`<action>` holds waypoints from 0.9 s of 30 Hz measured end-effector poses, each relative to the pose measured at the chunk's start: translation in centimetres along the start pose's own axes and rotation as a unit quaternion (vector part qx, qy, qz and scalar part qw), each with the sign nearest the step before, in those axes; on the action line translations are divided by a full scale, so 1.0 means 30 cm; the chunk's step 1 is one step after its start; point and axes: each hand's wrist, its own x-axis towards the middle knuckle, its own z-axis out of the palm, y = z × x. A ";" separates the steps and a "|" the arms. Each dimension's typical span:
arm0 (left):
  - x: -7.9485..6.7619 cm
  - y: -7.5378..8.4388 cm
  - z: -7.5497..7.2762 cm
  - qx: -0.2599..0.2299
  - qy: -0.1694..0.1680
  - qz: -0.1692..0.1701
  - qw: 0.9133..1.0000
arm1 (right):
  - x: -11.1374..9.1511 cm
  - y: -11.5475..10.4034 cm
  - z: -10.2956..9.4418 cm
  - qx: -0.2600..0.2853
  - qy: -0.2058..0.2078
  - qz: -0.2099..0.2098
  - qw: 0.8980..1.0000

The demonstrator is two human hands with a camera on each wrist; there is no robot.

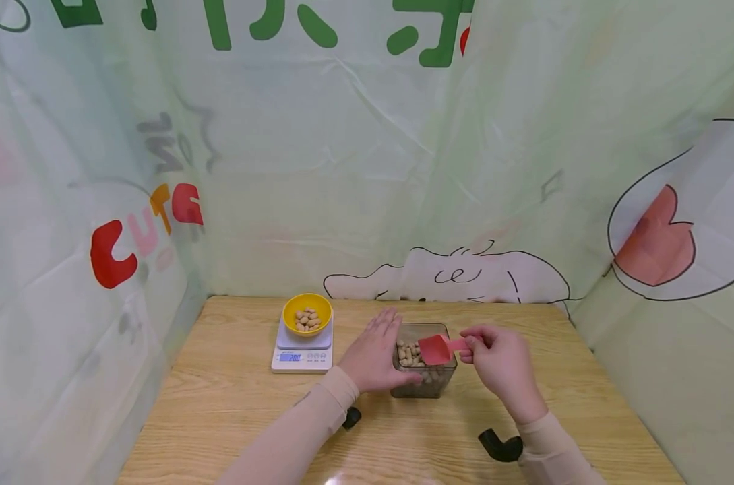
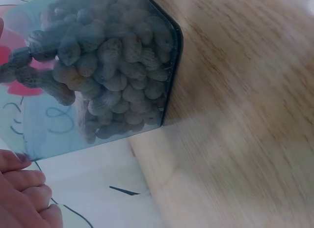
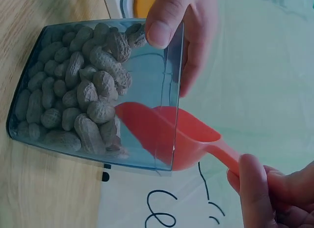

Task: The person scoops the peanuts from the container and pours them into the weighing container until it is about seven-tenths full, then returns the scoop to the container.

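So up close, the right hand (image 1: 501,367) has its fingers pinching the handle of a small red plastic scoop (image 1: 435,351), its tip below the rim of a see-through grey square container (image 1: 416,330) of peanuts (image 1: 410,354). The left hand (image 1: 373,353) lies along the side, fingers extended (bracing it, I'd guess). Farther back, a white digital scale (image 1: 319,366) carries a round yellow bowl (image 1: 288,320), presumably for weighing.

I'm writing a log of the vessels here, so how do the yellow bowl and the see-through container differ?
The yellow bowl is round, while the see-through container is boxy with flat sides. The bowl sits on the scale; the container stands on the table. The bowl holds a small pile of peanuts, the container many more. Both are open at the top.
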 end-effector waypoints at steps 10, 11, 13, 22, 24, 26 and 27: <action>0.015 -0.013 0.016 -0.025 -0.007 -0.013 1.000 | -0.020 -0.040 0.013 -0.159 0.000 -0.081 0.984; 0.017 -0.013 0.015 -0.027 -0.005 -0.011 1.000 | -0.015 -0.039 0.012 -0.163 -0.002 -0.083 0.983; 0.020 -0.012 0.013 -0.028 -0.001 -0.006 1.000 | 0.002 -0.035 0.010 -0.161 -0.009 -0.082 0.983; 0.025 -0.014 0.010 -0.025 0.002 -0.017 1.000 | 0.086 0.039 0.024 -0.020 -0.078 0.025 0.996; 0.024 -0.013 0.009 -0.029 -0.001 -0.019 0.999 | 0.093 0.059 0.029 0.019 -0.079 0.055 0.995; 0.022 -0.012 0.007 -0.031 -0.005 -0.020 0.999 | 0.093 0.072 0.032 0.048 -0.076 0.076 0.993; 0.021 -0.012 0.006 -0.034 -0.007 -0.020 0.999 | 0.092 0.076 0.034 0.054 -0.075 0.081 0.992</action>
